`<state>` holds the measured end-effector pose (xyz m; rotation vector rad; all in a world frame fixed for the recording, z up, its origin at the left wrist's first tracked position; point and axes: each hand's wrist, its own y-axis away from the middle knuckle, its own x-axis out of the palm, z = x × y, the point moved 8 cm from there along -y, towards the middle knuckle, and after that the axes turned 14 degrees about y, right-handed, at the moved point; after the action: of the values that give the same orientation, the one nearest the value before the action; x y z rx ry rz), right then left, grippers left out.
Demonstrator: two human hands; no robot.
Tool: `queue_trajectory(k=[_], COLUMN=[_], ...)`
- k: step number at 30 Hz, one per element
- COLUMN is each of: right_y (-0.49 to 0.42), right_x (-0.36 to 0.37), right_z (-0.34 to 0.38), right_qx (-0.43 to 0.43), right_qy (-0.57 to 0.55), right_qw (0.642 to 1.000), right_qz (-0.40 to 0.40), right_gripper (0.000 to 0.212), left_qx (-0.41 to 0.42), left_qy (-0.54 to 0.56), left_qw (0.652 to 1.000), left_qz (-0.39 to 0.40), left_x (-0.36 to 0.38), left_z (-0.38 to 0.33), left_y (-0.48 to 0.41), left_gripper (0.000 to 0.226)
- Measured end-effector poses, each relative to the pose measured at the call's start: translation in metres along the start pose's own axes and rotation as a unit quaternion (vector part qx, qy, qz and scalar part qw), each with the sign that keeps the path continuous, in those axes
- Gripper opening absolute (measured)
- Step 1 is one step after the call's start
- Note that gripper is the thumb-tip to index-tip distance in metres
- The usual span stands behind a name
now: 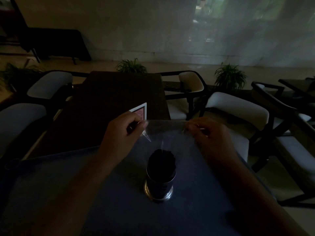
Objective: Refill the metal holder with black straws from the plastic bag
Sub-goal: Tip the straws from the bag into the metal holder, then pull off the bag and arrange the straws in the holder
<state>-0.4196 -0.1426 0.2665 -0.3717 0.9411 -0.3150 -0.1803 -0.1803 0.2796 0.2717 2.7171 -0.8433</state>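
A round metal holder stands on a dark blue mat in front of me, packed with a bundle of black straws. A clear plastic bag hangs stretched above and over the straws. My left hand pinches the bag's upper left corner. My right hand pinches its upper right corner. The scene is very dim, so I cannot tell whether the bag's lower end still wraps the straws.
A dark wooden table extends away from me, with a small white-framed card stand just beyond my left hand. White-cushioned chairs flank the table on both sides. Potted plants line the floor behind.
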Motion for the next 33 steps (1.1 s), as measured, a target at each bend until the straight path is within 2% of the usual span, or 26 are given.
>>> queue_trajectory(k=[8,13,17,19,21,23,29,33], right_y=[-0.017,-0.033,-0.041,-0.045,-0.047,-0.049,-0.060,-0.069], right_x=[-0.034,-0.044,-0.066,-0.074,-0.079,-0.080,-0.060,-0.024], right_z=[0.036,0.032,0.044,0.043,0.047,0.052,0.078,0.108], right_qx=[-0.075,-0.062,-0.107,-0.087,-0.089,-0.103,-0.132,-0.173], right_qy=[-0.001,-0.023,0.038,0.015,0.010,0.020,-0.030,-0.099], right_qw=[0.996,0.997,0.990,0.992,0.990,0.986,0.986,0.979], right_qz=[-0.040,-0.039,-0.087,-0.092,-0.109,-0.126,-0.094,-0.036], right_gripper=[0.014,0.008,0.019,0.026,0.025,0.022,0.026,0.026], left_qx=[0.024,0.068,0.089,0.091,0.071,0.055,0.036,0.028], left_qy=[0.048,-0.002,0.018,0.058,0.112,0.132,0.079,-0.038], left_qw=[0.998,0.996,0.995,0.993,0.991,0.989,0.995,0.993], left_qz=[-0.031,-0.050,-0.052,-0.037,0.011,0.042,-0.051,-0.113], left_x=[-0.017,-0.028,-0.034,-0.034,-0.027,-0.024,-0.069,-0.106], left_z=[-0.020,-0.040,-0.056,-0.063,-0.064,-0.063,-0.061,-0.072], left_y=[-0.019,-0.034,-0.044,-0.048,-0.048,-0.044,-0.032,-0.010], left_gripper=[0.009,0.010,0.016,0.014,0.001,0.012,0.007,0.026])
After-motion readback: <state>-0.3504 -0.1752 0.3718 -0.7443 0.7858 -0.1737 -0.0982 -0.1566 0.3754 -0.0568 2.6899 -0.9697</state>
